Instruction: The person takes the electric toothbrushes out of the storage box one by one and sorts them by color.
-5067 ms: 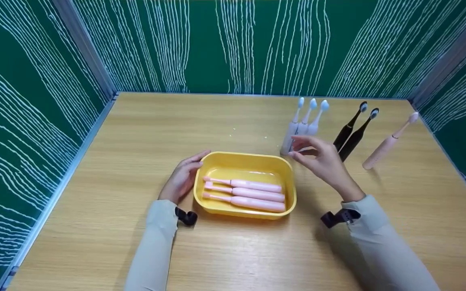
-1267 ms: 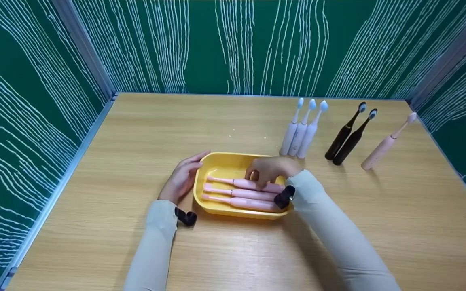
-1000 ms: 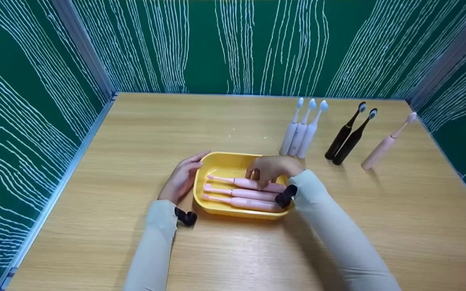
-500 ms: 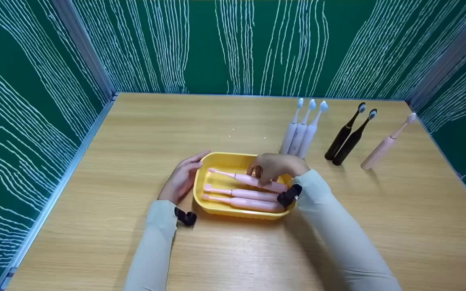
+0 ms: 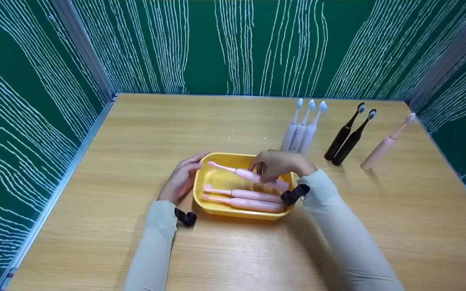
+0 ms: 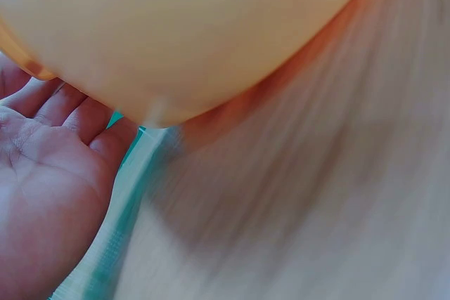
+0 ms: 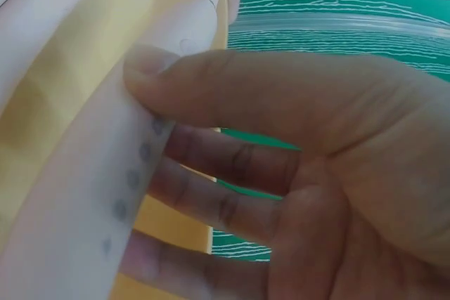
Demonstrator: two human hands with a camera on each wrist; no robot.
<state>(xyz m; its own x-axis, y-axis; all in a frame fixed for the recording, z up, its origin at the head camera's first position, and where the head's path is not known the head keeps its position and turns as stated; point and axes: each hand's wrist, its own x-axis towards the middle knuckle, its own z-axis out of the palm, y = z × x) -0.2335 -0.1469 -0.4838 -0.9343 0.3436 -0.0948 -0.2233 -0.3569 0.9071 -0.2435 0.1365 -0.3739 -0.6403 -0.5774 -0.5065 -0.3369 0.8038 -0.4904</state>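
My right hand (image 5: pixel 278 165) pinches a pink electric toothbrush (image 5: pixel 249 175) by its handle, thumb on one side and fingers on the other. The toothbrush is slanted inside a yellow plastic tub (image 5: pixel 205 207), its brush head close to the far left corner. Two more pink electric toothbrushes lie side by side below it, the middle one (image 5: pixel 253 195) and the nearest one (image 5: pixel 253 204). In the right wrist view the gripped handle (image 7: pixel 77 173) shows a row of grey marks. My left hand (image 5: pixel 181 178) rests with extended fingers against the tub's left end; some fingertips are hidden behind its wall.
Beyond the tub stand three white electric toothbrushes (image 5: pixel 297 135), their bases partly hidden by the right hand. Two black ones (image 5: pixel 348 139) stand to their right, then one pink one (image 5: pixel 378 152). Small white specks dot the wooden table (image 5: pixel 168 129). Green patterned panels (image 5: pixel 204 52) enclose it.
My right hand moved from the white toothbrushes into the tub and took hold of the farthest pink toothbrush. Its brush head has swung up and away from the other two. The left hand stayed put.
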